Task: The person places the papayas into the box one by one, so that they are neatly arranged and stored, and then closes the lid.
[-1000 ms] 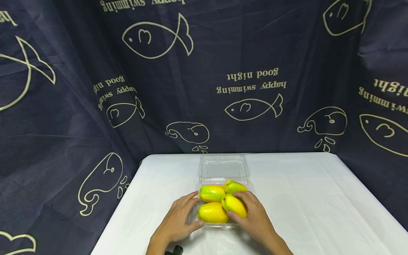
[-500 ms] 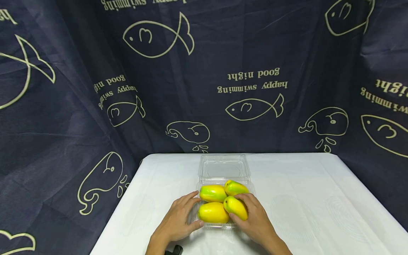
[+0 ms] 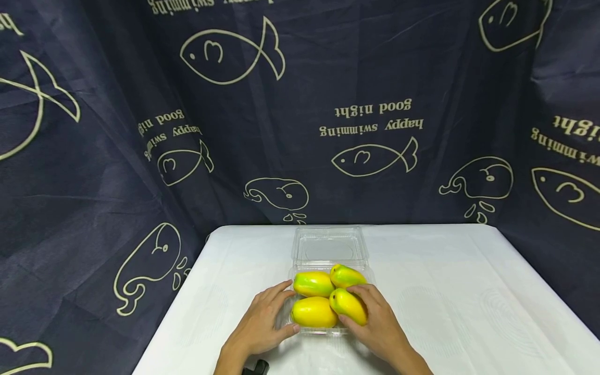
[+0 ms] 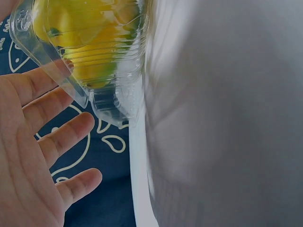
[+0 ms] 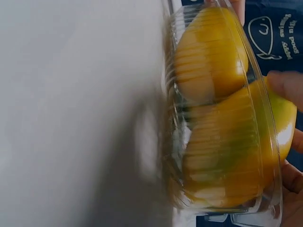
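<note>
A clear plastic clamshell box (image 3: 323, 332) lies on the table with its lid (image 3: 329, 245) folded back. Yellow-green mangoes fill it: one at front left (image 3: 313, 312), one at back left (image 3: 313, 284) and one at back right (image 3: 347, 275). My right hand (image 3: 380, 327) grips the front-right mango (image 3: 348, 306), thumb near the front and fingers over its far side. In the right wrist view this mango (image 5: 284, 124) sits tilted, partly above the box rim. My left hand (image 3: 261, 322) is at the box's left side, fingers spread and slightly bent, some touching its rim (image 4: 75, 91).
A white cloth covers the table (image 3: 440, 291). Dark blue curtain (image 3: 300, 104) with fish and whale drawings hangs behind and at both sides. A small black object (image 3: 257, 367) shows by the left wrist at the bottom edge.
The right hand has shifted the front-right mango slightly to the right and lower into its corner of the box. The left hand and the other mangoes have stayed put.
</note>
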The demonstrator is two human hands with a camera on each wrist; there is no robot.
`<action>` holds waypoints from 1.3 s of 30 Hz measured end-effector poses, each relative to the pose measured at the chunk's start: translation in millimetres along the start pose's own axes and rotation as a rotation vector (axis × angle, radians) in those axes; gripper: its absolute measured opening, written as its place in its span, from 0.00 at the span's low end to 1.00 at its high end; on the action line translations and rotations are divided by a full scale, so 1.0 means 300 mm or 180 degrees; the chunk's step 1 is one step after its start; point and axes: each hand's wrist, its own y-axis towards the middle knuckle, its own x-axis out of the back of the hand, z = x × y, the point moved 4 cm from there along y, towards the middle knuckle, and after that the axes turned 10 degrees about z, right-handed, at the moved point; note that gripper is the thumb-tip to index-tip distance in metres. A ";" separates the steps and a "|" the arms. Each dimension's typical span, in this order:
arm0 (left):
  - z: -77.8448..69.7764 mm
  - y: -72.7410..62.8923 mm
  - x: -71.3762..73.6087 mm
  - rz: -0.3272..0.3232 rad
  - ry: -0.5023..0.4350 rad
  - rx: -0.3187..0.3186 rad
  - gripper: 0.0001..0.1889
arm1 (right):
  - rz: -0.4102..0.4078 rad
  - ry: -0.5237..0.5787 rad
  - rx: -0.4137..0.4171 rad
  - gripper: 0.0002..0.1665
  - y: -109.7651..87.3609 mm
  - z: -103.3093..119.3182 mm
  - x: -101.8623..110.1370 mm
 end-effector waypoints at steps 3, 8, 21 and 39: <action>0.002 -0.005 -0.002 -0.0011 0.0000 -0.0002 0.38 | -0.0003 0.0007 0.0082 0.36 0.002 -0.001 0.002; 0.005 -0.011 -0.004 -0.0025 -0.0001 -0.0005 0.38 | 0.0039 -0.0021 0.0156 0.35 0.003 -0.003 0.001; 0.009 -0.006 -0.008 -0.0021 0.0011 -0.0029 0.38 | 0.0353 0.0213 0.0010 0.32 0.029 -0.026 0.027; 0.011 0.019 0.002 -0.0059 0.0112 -0.0092 0.39 | 0.0257 -0.0238 -0.0278 0.28 0.197 -0.212 0.099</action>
